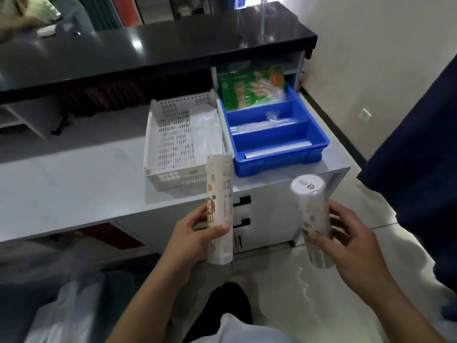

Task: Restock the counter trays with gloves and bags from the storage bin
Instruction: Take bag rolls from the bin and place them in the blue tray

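My left hand (195, 233) grips a tall white roll of bags (220, 194) with brown print, held upright in front of the counter. My right hand (351, 238) holds a second, similar roll (312, 214), tilted slightly with its round white end toward me. On the counter stands a blue divided tray (319, 142) with green glove packs (249, 91) in its far compartment and clear rolls in the nearer ones. Left of it sits a white perforated basket (170, 137) with a white bag lying along its right side.
The white counter (74, 184) runs left, with a black upper shelf (148, 48) overhanging the trays. Drawers with black handles (243, 201) sit below the counter edge. A dark blue fabric (420, 169) hangs at the right. Crumpled plastic (69, 305) lies at the lower left.
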`<state>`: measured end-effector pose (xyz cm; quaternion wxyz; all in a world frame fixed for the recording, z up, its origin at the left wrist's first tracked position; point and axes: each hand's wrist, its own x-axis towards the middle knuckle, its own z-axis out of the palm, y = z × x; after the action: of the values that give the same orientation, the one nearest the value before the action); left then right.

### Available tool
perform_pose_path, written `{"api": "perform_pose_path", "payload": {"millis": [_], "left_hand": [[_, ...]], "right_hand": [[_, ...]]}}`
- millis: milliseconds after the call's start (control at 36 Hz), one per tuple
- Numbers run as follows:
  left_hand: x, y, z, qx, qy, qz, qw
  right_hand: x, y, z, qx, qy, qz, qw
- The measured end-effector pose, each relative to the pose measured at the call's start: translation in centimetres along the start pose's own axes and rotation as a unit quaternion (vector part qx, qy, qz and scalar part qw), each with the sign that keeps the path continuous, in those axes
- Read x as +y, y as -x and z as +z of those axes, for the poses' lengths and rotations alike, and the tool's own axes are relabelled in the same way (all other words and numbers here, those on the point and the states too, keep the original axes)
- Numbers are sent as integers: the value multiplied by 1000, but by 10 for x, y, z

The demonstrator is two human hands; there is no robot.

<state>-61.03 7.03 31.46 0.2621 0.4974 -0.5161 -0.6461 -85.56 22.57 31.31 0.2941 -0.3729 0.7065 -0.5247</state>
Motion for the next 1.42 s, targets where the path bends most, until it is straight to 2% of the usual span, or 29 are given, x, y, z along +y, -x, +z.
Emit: {"api": "perform_pose_path", "payload": {"millis": [194,333,389,500,639,694,778,833,944,1000,1056,1111,1194,1306,1361,1417], "left_hand": [[47,-71,10,4,11,48,999],[80,-124,8,-4,39,69,997],[89,-143,8,-2,43,66,997],[97,-178,14,8,58,54,997],[100,-206,15,3,79,35,996],[100,-212,13,6,78,35,996],[99,-216,12,15,74,31,997],[98,-216,11,23,74,28,997],[98,-215,12,47,75,24,996],[98,-212,13,70,75,22,995],[99,-208,16,94,78,22,992],[100,-204,21,115,84,22,990],[100,-197,30,138,101,23,985],[97,-190,40,151,107,16,983],[94,-186,42,155,101,9,983],[92,-182,44,161,100,2,982]], "right_hand": [[-25,-69,-4,-33,112,-104,988],[-51,-151,-7,-56,273,-157,947],[-60,-186,-3,-72,344,-180,919],[-61,-256,14,-130,480,-226,838],[-31,-318,34,-235,566,-248,750],[-17,-331,38,-266,579,-249,729],[1,-340,38,-298,580,-218,726],[7,-346,36,-295,582,-203,730],[5,-357,34,-305,627,-200,688],[-2,-357,37,-312,622,-196,691],[-10,-352,44,-318,588,-217,711],[-19,-343,54,-367,536,-232,724],[-26,-325,71,-457,502,-244,692],[-20,-318,82,-492,517,-280,642],[-15,-319,80,-482,520,-300,639],[-9,-321,73,-470,509,-303,655]]}}
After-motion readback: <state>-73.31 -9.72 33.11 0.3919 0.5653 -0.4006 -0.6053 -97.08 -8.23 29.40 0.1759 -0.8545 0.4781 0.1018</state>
